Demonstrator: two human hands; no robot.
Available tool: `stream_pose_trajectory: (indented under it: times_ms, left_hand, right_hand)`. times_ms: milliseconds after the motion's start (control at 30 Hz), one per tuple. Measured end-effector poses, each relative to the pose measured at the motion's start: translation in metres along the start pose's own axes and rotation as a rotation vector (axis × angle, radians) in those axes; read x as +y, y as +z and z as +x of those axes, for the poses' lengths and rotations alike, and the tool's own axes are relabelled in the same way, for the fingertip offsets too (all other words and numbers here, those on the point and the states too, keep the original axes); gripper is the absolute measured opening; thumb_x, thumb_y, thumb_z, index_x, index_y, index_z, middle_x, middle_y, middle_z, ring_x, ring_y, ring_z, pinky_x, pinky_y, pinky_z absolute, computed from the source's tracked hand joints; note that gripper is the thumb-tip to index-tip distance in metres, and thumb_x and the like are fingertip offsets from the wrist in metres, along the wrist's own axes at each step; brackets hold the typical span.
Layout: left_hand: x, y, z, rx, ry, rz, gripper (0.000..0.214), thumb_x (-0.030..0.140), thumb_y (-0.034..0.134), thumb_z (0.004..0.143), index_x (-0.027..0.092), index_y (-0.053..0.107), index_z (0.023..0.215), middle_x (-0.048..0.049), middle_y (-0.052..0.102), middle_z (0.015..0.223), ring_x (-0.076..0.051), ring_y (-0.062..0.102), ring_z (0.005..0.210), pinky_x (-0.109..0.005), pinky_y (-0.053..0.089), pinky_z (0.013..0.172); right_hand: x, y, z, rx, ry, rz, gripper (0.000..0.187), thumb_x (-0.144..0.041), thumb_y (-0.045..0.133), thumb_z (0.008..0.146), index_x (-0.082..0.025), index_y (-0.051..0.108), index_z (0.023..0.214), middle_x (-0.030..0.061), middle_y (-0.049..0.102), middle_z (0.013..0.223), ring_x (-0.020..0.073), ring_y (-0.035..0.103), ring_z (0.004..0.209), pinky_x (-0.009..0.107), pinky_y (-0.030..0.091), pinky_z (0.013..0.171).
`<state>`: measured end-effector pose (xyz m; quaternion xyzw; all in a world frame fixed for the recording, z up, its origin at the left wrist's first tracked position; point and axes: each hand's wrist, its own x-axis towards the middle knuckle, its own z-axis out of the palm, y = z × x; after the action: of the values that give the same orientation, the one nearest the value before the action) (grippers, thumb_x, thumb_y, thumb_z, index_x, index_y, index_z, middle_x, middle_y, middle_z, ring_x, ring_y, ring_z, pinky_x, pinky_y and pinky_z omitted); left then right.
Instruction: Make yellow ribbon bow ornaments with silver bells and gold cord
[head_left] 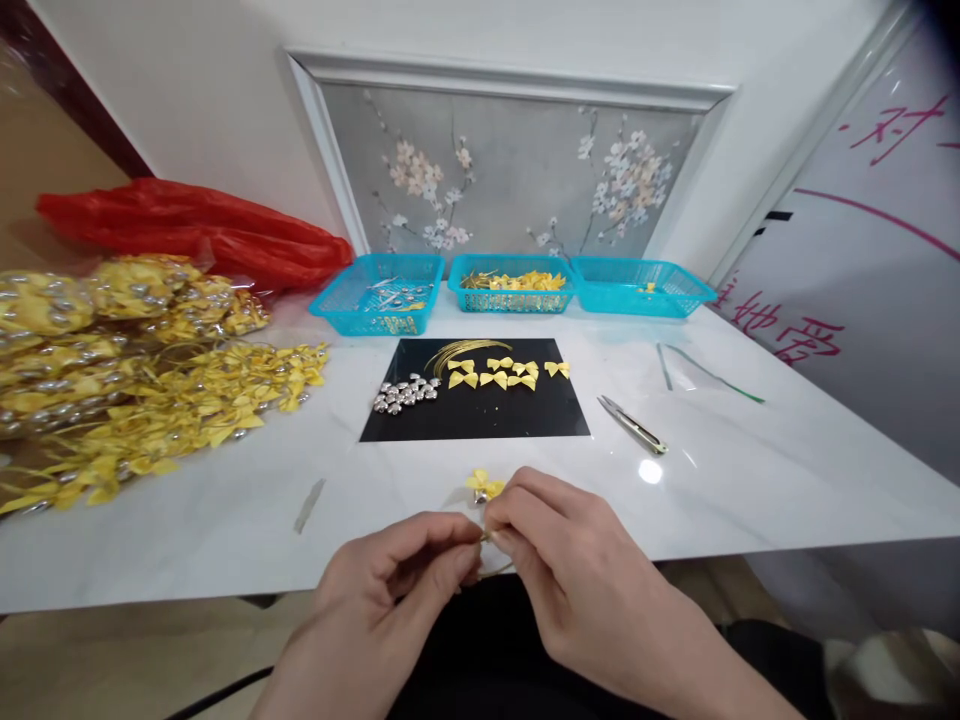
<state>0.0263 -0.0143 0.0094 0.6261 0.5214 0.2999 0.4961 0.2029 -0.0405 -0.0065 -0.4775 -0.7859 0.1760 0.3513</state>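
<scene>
Left hand (401, 585), lower centre of the frame: thumb and forefinger pinched together on a thin gold cord (496, 573); right hand (574, 560), just right of it: fingertips likewise closed on the cord, the two pinches almost meeting; the cord, at lower centre, curves in a short loop between the hands, near the table edge. Yellow bow with silver bead (486, 486), one, just above the fingertips; whether joined to the cord cannot be told.

Black mat (480, 418), centre, on a white marbled table (225, 540); on it, silver beads (405, 394), a cluster at left; gold cords (457, 352), a curved bundle along the top; loose yellow bows (495, 379), grouped towards the right. Snips (632, 425), right of the mat, lying aslant; green strip (720, 375), farther right.

Blue baskets (637, 305), three, in a row above the mat; the left with small silver pieces, the middle heaped with yellow bows, the right with a small yellow piece. Yellow bow strands (180, 410), a large pile, left of frame, some in clear plastic; red bag (195, 230), upper left, behind them.
</scene>
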Motion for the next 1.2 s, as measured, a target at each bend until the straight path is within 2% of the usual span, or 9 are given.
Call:
stream_pose_trajectory:
  times_ms: [233,333,533,700,833,1000,1200]
  left_hand:
    - [-0.0006,-0.0036,0.0064,-0.159,0.035,0.024,0.023,0.034,0.061,0.085,0.022,0.070,0.068,0.0016,0.063,0.063,-0.015,0.058,0.064,-0.022,0.048,0.061]
    - [-0.0037,-0.0066,0.0094,-0.235,0.009,-0.021,0.026,0.036,0.061,0.087,0.021,0.069,0.068,0.0015,0.062,0.064,-0.014,0.056,0.064,-0.022,0.046,0.060]
    - [-0.0013,-0.0090,0.0094,-0.265,-0.005,-0.039,0.028,0.037,0.062,0.088,0.020,0.069,0.067,0.0009,0.064,0.064,-0.014,0.057,0.064,-0.021,0.045,0.061]
    - [-0.0017,-0.0082,0.0084,-0.227,-0.021,0.016,0.027,0.037,0.061,0.087,0.021,0.069,0.067,0.0008,0.064,0.064,-0.015,0.059,0.065,-0.023,0.047,0.061]
    - [-0.0023,-0.0045,0.0064,-0.152,-0.011,0.073,0.026,0.037,0.061,0.084,0.022,0.069,0.065,0.0010,0.063,0.061,-0.016,0.059,0.063,-0.023,0.047,0.060]
    - [-0.0021,-0.0010,0.0019,-0.073,0.000,0.124,0.022,0.038,0.060,0.082,0.023,0.071,0.071,-0.0006,0.072,0.069,-0.021,0.068,0.071,-0.025,0.052,0.066]
    - [-0.0040,-0.0001,0.0018,-0.010,0.104,0.237,0.019,0.033,0.061,0.084,0.025,0.075,0.075,0.0024,0.078,0.072,-0.019,0.072,0.068,-0.022,0.052,0.066]
  right_hand:
    - [-0.0003,-0.0009,-0.0014,-0.027,0.030,0.046,0.020,-0.006,0.043,0.096,-0.018,0.056,0.088,0.0019,0.057,0.085,0.0149,0.053,0.074,0.027,0.043,0.064]
    - [0.0001,-0.0035,-0.0007,-0.018,0.052,0.166,0.019,-0.006,0.046,0.097,-0.019,0.058,0.092,0.0007,0.059,0.087,0.0130,0.056,0.076,0.025,0.043,0.066]
    - [0.0025,-0.0048,0.0008,0.038,0.083,0.249,0.019,-0.004,0.050,0.096,-0.020,0.061,0.090,-0.0017,0.062,0.084,0.0109,0.058,0.076,0.022,0.044,0.067]
    - [0.0018,-0.0035,0.0029,0.047,0.080,0.212,0.019,-0.005,0.052,0.095,-0.019,0.062,0.086,-0.0016,0.063,0.080,0.0109,0.057,0.071,0.023,0.042,0.061]
    - [0.0010,-0.0038,0.0014,0.038,0.092,0.204,0.020,-0.005,0.052,0.094,-0.019,0.063,0.084,-0.0022,0.061,0.076,0.0103,0.055,0.067,0.023,0.040,0.058]
    - [0.0014,-0.0023,-0.0004,0.018,0.111,0.217,0.017,-0.006,0.056,0.094,-0.020,0.065,0.088,-0.0023,0.062,0.080,0.0104,0.056,0.069,0.022,0.040,0.058]
    - [0.0036,0.0016,-0.0011,-0.003,0.093,0.177,0.022,-0.003,0.051,0.094,-0.019,0.063,0.087,-0.0001,0.060,0.082,0.0126,0.056,0.072,0.024,0.043,0.063]
